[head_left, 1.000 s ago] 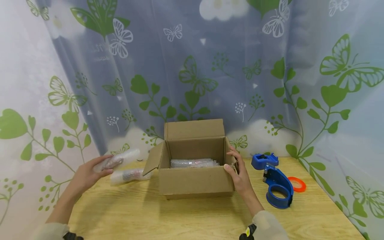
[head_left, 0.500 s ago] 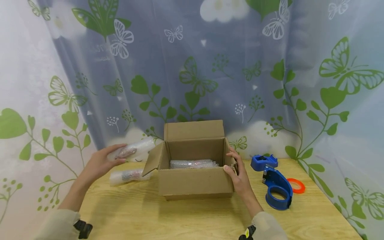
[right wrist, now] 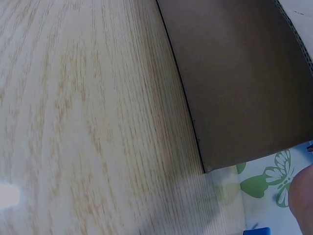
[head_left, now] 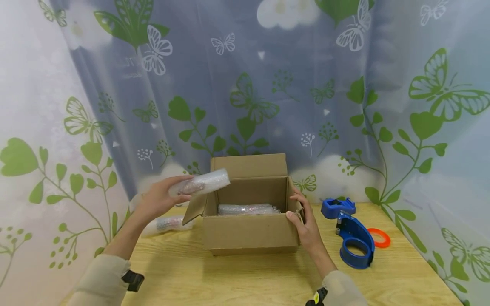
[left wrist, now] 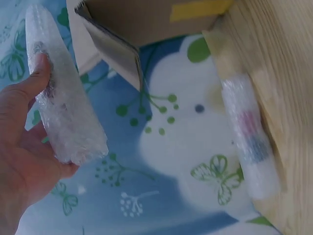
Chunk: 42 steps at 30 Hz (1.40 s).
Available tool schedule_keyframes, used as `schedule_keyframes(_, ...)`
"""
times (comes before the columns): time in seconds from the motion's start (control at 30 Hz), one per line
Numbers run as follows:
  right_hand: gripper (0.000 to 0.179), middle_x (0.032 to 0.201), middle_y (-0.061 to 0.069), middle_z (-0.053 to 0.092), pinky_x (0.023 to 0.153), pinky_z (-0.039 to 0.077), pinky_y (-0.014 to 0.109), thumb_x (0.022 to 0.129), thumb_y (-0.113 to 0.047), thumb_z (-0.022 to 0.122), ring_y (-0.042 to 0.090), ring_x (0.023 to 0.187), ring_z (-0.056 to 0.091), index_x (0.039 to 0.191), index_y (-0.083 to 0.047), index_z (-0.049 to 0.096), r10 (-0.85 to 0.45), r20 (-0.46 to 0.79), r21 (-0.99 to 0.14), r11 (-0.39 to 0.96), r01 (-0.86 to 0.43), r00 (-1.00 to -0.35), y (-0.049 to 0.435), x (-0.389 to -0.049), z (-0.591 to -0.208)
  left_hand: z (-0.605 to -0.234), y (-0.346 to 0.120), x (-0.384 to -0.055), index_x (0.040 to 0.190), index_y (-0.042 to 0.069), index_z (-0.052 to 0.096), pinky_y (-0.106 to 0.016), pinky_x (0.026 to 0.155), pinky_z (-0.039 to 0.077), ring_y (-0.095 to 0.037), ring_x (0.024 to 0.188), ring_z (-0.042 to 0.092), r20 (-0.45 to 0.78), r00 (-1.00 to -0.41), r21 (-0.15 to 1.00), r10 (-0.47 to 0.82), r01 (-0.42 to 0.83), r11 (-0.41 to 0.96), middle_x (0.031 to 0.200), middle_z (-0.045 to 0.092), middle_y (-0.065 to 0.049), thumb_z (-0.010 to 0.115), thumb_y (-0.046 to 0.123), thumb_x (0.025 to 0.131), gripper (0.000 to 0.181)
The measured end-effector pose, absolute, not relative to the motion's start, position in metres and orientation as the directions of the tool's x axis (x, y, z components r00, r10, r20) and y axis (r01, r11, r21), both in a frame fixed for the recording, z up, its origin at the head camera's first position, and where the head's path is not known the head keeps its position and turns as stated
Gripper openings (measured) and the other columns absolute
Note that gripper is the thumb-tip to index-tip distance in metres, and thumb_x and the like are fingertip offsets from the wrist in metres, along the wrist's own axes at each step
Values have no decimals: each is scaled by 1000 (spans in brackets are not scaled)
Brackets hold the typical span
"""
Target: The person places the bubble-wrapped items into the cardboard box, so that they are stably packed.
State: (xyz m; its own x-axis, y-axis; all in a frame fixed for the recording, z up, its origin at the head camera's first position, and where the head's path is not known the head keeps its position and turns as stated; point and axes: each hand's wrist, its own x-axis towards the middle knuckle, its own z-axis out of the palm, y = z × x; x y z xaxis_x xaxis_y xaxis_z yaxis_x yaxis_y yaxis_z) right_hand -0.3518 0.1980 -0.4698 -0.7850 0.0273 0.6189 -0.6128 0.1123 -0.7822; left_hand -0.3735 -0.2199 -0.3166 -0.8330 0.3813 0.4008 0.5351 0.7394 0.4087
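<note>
My left hand [head_left: 155, 202] grips a bubble-wrapped bundle [head_left: 212, 180], held up over the left flap of an open cardboard box [head_left: 250, 233]. In the left wrist view, the thumb presses one side of this tapered bundle [left wrist: 73, 112], and something dark shows through the wrap. My right hand [head_left: 309, 227] holds the box's right side, thumb at the front corner and fingers along the side. Inside the box lies more clear bubble wrap [head_left: 249, 208]. Another wrapped bundle [left wrist: 249, 137], with pink and dark patches showing through, lies on the table left of the box.
Right of the box stand a blue tape dispenser [head_left: 333, 208] and a blue hand-held tape cutter [head_left: 356, 257]. An orange tape ring [head_left: 379, 237] lies beside them. A patterned curtain [head_left: 268, 85] hangs behind the wooden table [head_left: 245, 280].
My left hand has carried the wrapped bundle right and upward, from above the other bundle to the box's left flap. The right hand keeps its hold on the box.
</note>
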Motion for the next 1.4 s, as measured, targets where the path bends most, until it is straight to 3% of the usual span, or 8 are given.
schedule_keyframes(0.53,41,172,1,24,119,11,75,105,-10,56,30,159,15,145,-10,47,28,622,-779,123,-615,-783,200,-352,-469,-316,-158,-383,147,12,61,-62,113,41,-42,140,50,415,-764,409,495,642,648,149,59,-13,82,23,91,61)
schedule_keyframes(0.8,44,172,4,24,119,11,75,104,-10,56,31,159,15,146,-2,44,29,616,-784,127,-608,-787,201,-351,-469,-319,-136,-385,146,20,62,-59,115,41,-36,141,51,394,-773,430,498,634,643,150,59,-6,82,27,91,60)
schedule_keyframes(1.0,43,171,-1,25,120,10,75,104,-10,56,31,159,15,145,-1,45,36,620,-780,136,-611,-784,203,-351,-468,-322,-121,-387,147,24,61,-55,115,42,-29,143,49,359,-784,488,506,620,614,151,58,0,81,29,92,59)
schedule_keyframes(1.2,43,171,6,25,118,10,77,104,-7,56,35,159,15,144,0,45,33,639,-765,126,-631,-768,202,-350,-468,-326,-106,-391,147,21,61,-55,113,44,-32,141,52,352,-768,459,535,640,616,151,58,-3,81,28,92,59)
schedule_keyframes(1.4,40,171,11,25,118,10,77,103,-6,57,36,159,15,143,-7,48,21,645,-760,118,-639,-764,199,-350,-466,-333,-96,-394,148,29,60,-53,109,48,-28,137,56,328,-786,410,524,618,670,153,56,4,79,39,91,60)
